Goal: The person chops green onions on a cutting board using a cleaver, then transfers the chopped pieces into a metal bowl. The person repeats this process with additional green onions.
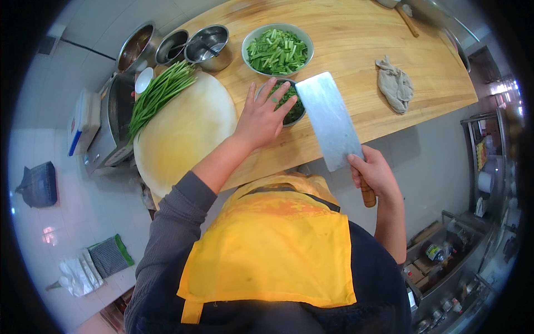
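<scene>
My left hand (263,115) is spread over a small metal bowl (301,121) of finely chopped greens (294,109), and covers part of it. I cannot tell whether the fingers touch the greens. In my right hand (375,171) is a broad cleaver (329,117), gripped by its wooden handle (368,194). Its blade points up and away, with the tip beside the small bowl. Beyond that stands a larger bowl (246,56) heaped with cut green stalks (277,50). A round, pale cutting board (187,133) lies to the left, with a bundle of long green stalks (160,94) along its far left edge.
Three metal bowls, one a steel pot (219,60) holding a utensil, stand at the back left beside a small white dish (144,80). A crumpled grey cloth (394,85) lies on the right of the wooden table (350,37). A metal weighing scale (110,142) adjoins the board's left side.
</scene>
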